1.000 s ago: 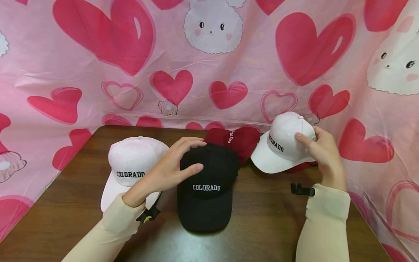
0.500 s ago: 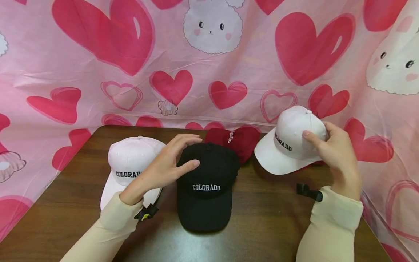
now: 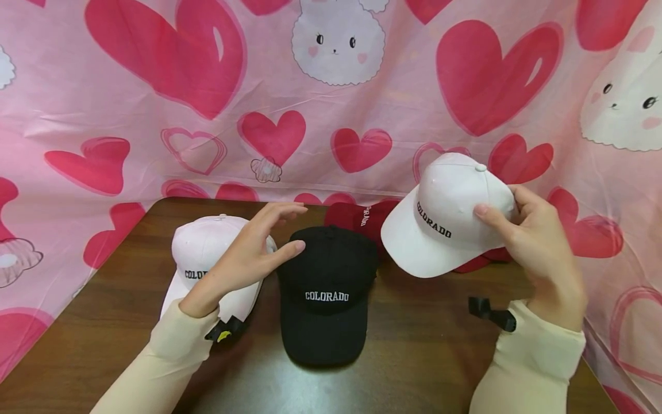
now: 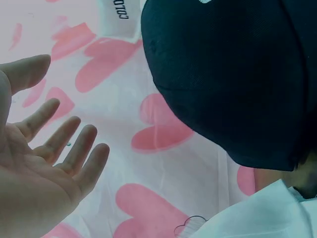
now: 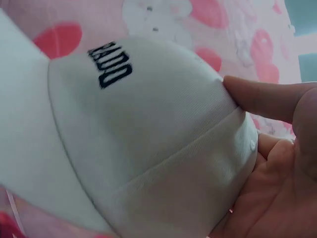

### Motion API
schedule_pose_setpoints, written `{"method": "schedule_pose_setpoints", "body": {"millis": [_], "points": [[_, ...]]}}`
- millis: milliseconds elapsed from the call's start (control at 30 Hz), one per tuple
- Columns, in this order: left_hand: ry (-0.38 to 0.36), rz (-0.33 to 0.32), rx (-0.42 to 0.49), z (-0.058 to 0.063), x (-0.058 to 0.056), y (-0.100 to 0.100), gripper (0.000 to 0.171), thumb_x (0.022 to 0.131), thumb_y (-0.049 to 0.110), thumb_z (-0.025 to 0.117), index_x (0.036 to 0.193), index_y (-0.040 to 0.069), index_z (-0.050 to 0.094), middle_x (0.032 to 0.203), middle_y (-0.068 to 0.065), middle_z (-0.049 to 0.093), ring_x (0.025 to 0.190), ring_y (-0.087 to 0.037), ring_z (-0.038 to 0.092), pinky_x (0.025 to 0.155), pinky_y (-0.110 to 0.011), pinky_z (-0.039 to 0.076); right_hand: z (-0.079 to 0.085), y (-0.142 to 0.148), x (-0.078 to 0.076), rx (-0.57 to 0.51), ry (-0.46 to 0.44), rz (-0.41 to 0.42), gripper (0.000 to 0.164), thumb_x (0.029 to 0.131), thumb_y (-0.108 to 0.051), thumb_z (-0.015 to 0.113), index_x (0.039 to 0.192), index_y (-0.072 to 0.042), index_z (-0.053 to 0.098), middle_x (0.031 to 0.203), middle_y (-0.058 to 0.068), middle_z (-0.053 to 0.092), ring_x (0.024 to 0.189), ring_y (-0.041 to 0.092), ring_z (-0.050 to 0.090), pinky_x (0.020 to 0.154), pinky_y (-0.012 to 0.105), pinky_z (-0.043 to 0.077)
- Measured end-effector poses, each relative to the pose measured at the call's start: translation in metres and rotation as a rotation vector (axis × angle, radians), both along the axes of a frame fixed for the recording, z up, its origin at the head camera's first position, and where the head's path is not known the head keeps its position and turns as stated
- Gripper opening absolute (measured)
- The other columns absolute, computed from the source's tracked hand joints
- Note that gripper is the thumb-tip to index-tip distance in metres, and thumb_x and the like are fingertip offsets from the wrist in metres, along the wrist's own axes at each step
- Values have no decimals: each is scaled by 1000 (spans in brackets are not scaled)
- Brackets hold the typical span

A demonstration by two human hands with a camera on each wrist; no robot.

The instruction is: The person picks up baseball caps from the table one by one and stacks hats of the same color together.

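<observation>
Slippage of the white cap (image 3: 457,192), pinched from one side by the right hand (image 3: 540,253), could be caused by its unsupported brim (image 3: 405,241), left hand (image 3: 243,256) held spread.

Right grip (image 3: 540,244): white cap (image 3: 457,213) hides its far fingers from me in head view; brim (image 5: 34,139) runs off right-wrist view. Red item (image 3: 472,265) left of that grip: mostly covered. Left grip (image 3: 245,256) blocks second white cap (image 3: 204,247), lettering (image 3: 193,275) included.
</observation>
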State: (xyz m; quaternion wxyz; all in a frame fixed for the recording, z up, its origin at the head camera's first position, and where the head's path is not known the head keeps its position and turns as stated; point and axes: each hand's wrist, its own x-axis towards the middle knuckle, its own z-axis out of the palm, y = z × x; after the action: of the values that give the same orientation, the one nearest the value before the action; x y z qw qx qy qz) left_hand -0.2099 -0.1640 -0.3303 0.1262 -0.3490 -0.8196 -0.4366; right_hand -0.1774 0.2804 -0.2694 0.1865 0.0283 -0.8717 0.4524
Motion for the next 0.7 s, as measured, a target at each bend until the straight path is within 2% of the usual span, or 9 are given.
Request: {"method": "schedule_pose_setpoints", "body": {"millis": [133,367,433,700], "points": [[-34,20,15,3,0,-4,61,95,17,81,151,20,55,147,0,56,132,-20,53,112,-53,44,3,-11,1,-49,9,115,39,102,-16,73,139,-15,62,115,-10,67,99,7,66,82,11,55],[-59,62,38,8,-1,-11,59,96,18,80,150,20,56,146,4,56,132,-21,54,112,-51,45,5,-27,3,-309,21,372,28,100,0,69,126,-8,69,115,3,72,98,13,73,85,17,59],[-64,61,56,9,-3,-13,58,96,16,80,149,20,56,147,4,57,134,-22,54,112,-52,45,6,-33,4,-322,21,416,27,100,1,68,126,-7,68,115,4,73,98,14,74,86,19,59],[-121,52,109,14,-3,-20,60,98,16,77,152,22,53,152,3,53,139,-21,51,119,-52,41,6,-61,4,-262,-24,550,31,101,2,66,131,-5,66,113,9,75,101,22,73,88,27,61]]}}
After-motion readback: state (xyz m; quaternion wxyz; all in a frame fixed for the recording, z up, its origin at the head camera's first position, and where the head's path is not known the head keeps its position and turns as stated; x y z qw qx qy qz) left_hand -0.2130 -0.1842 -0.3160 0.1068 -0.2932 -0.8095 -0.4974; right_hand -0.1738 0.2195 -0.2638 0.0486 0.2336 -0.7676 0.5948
